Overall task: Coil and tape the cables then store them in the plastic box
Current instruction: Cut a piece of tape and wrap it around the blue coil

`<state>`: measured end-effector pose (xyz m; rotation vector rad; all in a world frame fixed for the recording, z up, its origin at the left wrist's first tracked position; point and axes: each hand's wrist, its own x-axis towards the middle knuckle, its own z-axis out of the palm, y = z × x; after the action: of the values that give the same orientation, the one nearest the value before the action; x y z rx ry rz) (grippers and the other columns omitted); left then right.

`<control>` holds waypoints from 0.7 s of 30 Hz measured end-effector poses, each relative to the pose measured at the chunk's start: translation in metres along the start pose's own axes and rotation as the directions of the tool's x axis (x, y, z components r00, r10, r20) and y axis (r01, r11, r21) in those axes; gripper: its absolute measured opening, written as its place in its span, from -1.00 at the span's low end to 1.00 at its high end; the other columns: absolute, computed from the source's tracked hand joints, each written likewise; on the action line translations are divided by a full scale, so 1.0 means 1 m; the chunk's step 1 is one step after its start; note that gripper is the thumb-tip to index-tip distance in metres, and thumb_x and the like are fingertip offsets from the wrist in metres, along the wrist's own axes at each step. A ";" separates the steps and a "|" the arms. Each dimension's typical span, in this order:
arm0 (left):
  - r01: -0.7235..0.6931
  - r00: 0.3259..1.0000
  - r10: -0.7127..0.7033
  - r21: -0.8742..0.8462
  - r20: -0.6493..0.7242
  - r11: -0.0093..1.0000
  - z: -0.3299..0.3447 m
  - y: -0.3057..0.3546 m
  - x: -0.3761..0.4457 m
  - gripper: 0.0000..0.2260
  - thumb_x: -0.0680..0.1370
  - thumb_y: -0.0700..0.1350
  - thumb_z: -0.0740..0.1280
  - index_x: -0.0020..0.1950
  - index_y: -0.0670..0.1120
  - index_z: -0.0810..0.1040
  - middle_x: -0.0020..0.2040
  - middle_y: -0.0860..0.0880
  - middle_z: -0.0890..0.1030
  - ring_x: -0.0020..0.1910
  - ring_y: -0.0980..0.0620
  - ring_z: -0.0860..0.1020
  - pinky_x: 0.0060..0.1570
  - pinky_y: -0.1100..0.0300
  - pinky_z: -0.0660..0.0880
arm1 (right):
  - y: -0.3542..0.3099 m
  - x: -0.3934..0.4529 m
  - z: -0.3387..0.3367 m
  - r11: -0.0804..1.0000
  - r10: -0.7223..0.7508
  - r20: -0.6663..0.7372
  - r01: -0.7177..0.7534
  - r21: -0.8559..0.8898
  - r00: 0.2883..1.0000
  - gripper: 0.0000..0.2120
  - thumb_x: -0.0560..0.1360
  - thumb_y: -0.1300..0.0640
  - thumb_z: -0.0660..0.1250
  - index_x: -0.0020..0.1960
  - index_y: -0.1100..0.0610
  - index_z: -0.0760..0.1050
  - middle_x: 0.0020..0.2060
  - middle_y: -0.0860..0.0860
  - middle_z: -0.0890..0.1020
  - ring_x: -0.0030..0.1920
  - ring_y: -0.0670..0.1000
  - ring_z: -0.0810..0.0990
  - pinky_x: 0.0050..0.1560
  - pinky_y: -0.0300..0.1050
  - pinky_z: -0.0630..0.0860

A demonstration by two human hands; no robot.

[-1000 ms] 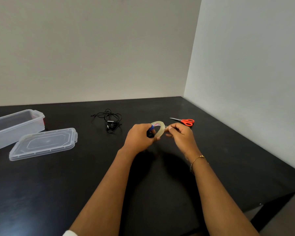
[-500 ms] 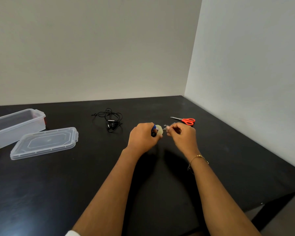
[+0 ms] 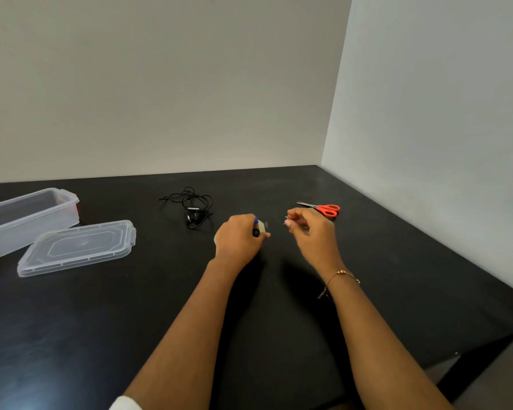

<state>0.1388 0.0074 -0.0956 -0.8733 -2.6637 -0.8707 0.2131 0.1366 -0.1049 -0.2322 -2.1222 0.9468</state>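
My left hand [image 3: 239, 239] grips a roll of clear tape [image 3: 262, 226], mostly hidden behind its fingers, above the middle of the black table [image 3: 101, 321]. My right hand [image 3: 310, 229] pinches the free end of the tape, a short way right of the roll. A tangled black cable [image 3: 191, 210] lies on the table behind my left hand. The clear plastic box [image 3: 27, 217] stands open at the far left, with its lid [image 3: 77, 247] lying flat beside it.
Red-handled scissors [image 3: 323, 208] lie just behind my right hand, near the right wall. Walls close the table at the back and right. The table's front right corner drops off near my right forearm.
The roll has turned in my left hand so less of it shows. My right hand has moved right, away from the roll, opening a gap between the hands.
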 end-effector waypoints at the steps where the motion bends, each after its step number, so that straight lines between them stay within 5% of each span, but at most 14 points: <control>1: -0.036 0.999 0.036 -0.010 0.011 0.999 0.001 0.001 0.000 -0.76 0.46 0.03 0.39 -0.15 -0.14 0.48 -0.20 -0.01 0.51 -0.19 -0.01 0.51 -0.22 0.14 0.43 | 0.001 0.000 0.002 0.999 0.042 0.042 -0.042 0.004 0.998 -0.77 0.47 0.34 0.30 0.13 0.27 0.51 0.03 0.15 0.61 0.07 0.08 0.59 0.06 -0.22 0.49; 6: -0.169 0.985 0.171 -0.054 0.038 0.984 0.004 0.004 -0.002 -0.78 0.44 -0.01 0.41 -0.23 -0.12 0.47 -0.29 0.00 0.49 -0.29 0.02 0.46 -0.30 0.20 0.35 | 0.003 0.000 0.005 0.957 0.263 0.313 -0.287 0.033 0.913 -0.48 0.50 0.35 0.24 0.42 0.16 0.23 0.34 0.07 0.41 0.34 0.02 0.39 0.30 -0.18 0.32; 12: -0.226 0.972 0.230 -0.074 0.043 0.971 0.004 0.002 -0.002 -0.77 0.43 -0.01 0.43 -0.15 -0.17 0.54 -0.26 -0.01 0.53 -0.30 0.08 0.44 -0.32 0.27 0.32 | 0.008 0.000 0.004 0.946 0.271 0.225 -0.302 0.117 0.936 -0.66 0.46 0.37 0.30 0.22 0.18 0.45 -0.16 0.01 0.59 -0.04 0.10 0.63 0.14 0.02 0.55; 16: -0.238 0.969 0.243 -0.086 0.047 0.967 0.003 0.004 -0.003 -0.78 0.43 -0.01 0.43 -0.13 -0.17 0.56 -0.25 0.01 0.51 -0.30 0.08 0.43 -0.36 0.31 0.29 | 0.005 -0.001 0.002 0.969 0.208 0.137 -0.223 0.104 0.969 -0.80 0.46 0.39 0.29 0.06 0.23 0.55 -0.19 0.06 0.58 -0.21 -0.02 0.61 -0.16 -0.41 0.55; 21: -0.243 0.968 0.247 -0.097 0.034 0.965 0.002 0.003 -0.003 -0.82 0.44 -0.06 0.41 -0.10 -0.17 0.57 -0.19 -0.06 0.60 -0.28 0.09 0.45 -0.31 0.31 0.33 | 0.004 -0.002 0.004 0.958 0.219 0.165 -0.244 0.149 0.962 -0.85 0.47 0.40 0.27 -0.08 0.22 0.56 -0.17 0.07 0.60 -0.21 -0.02 0.65 -0.13 -0.17 0.63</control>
<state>0.1436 0.0094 -0.0971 -1.2284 -2.4968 -0.9277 0.2109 0.1368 -0.1105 -0.3413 -2.1651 1.3106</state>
